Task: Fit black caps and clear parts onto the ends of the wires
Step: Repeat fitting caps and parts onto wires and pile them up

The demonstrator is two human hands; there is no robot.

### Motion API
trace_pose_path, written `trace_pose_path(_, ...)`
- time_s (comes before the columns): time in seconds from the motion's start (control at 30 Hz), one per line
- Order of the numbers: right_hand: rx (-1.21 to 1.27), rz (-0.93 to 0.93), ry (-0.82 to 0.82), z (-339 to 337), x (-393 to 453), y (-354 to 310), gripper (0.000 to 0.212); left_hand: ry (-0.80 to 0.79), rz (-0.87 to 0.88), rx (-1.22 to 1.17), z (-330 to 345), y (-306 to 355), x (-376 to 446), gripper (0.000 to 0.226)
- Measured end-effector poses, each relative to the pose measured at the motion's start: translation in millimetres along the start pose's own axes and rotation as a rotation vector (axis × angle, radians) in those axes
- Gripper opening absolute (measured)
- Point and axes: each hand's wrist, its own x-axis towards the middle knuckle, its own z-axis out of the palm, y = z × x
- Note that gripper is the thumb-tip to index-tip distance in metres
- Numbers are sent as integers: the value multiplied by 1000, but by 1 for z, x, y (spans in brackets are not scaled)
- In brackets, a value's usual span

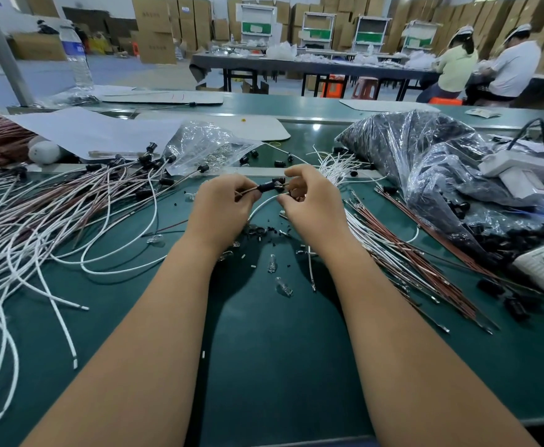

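A: Where's the cap?
B: One black cap (268, 187), held up over the green surface (264, 350), btwn both hands, on a brown wire (246, 191).
A: Hands?
B: Left hand (224, 206) pinches wire w/ cap; right hand (309, 201) pinches at cap's other end.
A: Clear parts?
B: 2 clear bulbs (272, 263) below, near wrists. White wires (54, 240) too many to count, left. 2 plastic bags (425, 162) behind.

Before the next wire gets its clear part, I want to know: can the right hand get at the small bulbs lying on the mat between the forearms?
Probably yes, once freed. The bulbs lie bare on the mat, nothing over them, but the right hand is pinching the black cap.
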Motion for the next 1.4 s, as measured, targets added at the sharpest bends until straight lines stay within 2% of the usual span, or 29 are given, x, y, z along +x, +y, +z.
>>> trace_pose_path(0.27,111,113,28,-6,-1,-5,14,12,-13,-37,2,-3,0,9)
trace_pose_path(0.47,143,85,71,-6,2,-3,8,13,12,-14,2,-3,0,9)
trace_pose_path(0.9,245,71,82,-6,3,-1,15,-16,24,-32,5,0,0,5)
trace_pose_path(1.17,763,303,54,-3,2,-7,22,-23,-18,-130,6,1,-1,8)
trace_pose_path(1.4,394,150,51,-1,1,-4,27,-19,4,-129,6,0,-2,5)
